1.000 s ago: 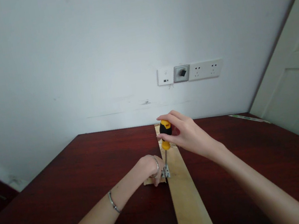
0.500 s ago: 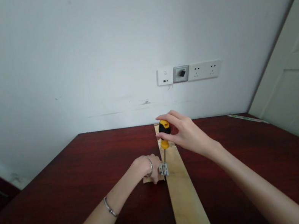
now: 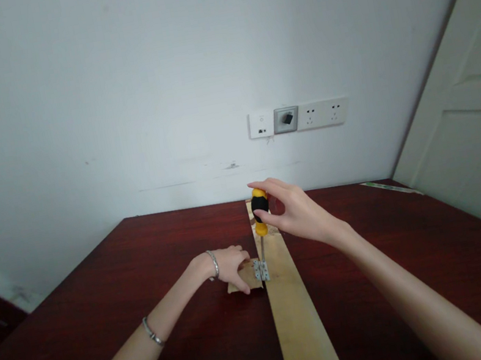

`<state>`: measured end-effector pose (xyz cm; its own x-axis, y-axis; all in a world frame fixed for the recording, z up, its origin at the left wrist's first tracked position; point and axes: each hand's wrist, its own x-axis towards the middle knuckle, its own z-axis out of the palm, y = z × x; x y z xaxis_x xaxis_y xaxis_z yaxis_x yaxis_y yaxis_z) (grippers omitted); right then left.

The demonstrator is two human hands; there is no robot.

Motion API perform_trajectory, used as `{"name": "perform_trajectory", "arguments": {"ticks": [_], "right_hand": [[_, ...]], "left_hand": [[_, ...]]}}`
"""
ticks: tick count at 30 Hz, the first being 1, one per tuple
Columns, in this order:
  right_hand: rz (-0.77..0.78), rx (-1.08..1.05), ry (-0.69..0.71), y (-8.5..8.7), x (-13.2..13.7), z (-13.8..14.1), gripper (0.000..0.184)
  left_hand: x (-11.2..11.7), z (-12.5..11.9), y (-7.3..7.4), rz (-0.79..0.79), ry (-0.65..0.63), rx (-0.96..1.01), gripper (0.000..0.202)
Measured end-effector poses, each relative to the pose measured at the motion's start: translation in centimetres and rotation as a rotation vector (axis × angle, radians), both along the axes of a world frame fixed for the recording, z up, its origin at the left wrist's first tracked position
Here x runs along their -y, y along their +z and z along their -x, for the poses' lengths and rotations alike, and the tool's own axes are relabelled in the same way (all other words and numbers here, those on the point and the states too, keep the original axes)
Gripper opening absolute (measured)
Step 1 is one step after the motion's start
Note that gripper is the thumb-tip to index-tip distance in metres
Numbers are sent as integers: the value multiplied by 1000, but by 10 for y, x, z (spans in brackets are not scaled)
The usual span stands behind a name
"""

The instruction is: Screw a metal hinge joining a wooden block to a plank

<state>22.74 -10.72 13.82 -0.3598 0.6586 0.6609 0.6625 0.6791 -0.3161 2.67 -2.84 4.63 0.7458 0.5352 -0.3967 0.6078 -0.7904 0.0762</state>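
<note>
A long pale wooden board [image 3: 298,318] lies lengthwise on the dark red table. Against its left edge sits a short wooden piece [image 3: 251,276], and a metal hinge [image 3: 261,270] spans the seam between the two. My left hand [image 3: 231,265] straddles the short piece, thumb at its near edge and fingers at its far edge. Above the hinge, my right hand [image 3: 292,208] grips a screwdriver [image 3: 261,226] by its yellow and black handle. The screwdriver stands nearly upright, its shaft reaching down to the hinge's right leaf; a screw under the tip is too small to make out.
The table [image 3: 178,247] meets a white wall carrying a row of sockets and switches [image 3: 317,115]. A thin pale strip [image 3: 391,187] lies at the table's far right, beside a white panelled door [image 3: 476,120].
My left hand has shifted left, uncovering more of the short wooden piece and the hinge. The screwdriver has stayed on the hinge, now slightly more upright in my right hand.
</note>
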Motion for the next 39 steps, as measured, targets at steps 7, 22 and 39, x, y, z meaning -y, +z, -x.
{"name": "perform_trajectory", "arguments": {"ticks": [7, 22, 39], "right_hand": [[18, 32, -69, 3, 6, 4, 48], [1, -24, -45, 1, 5, 6, 46], [18, 6, -62, -2, 3, 3, 42]], "left_hand": [[3, 1, 5, -5, -5, 1, 75], [9, 6, 11, -21, 18, 50, 75], [9, 6, 12, -34, 23, 28, 74]]}}
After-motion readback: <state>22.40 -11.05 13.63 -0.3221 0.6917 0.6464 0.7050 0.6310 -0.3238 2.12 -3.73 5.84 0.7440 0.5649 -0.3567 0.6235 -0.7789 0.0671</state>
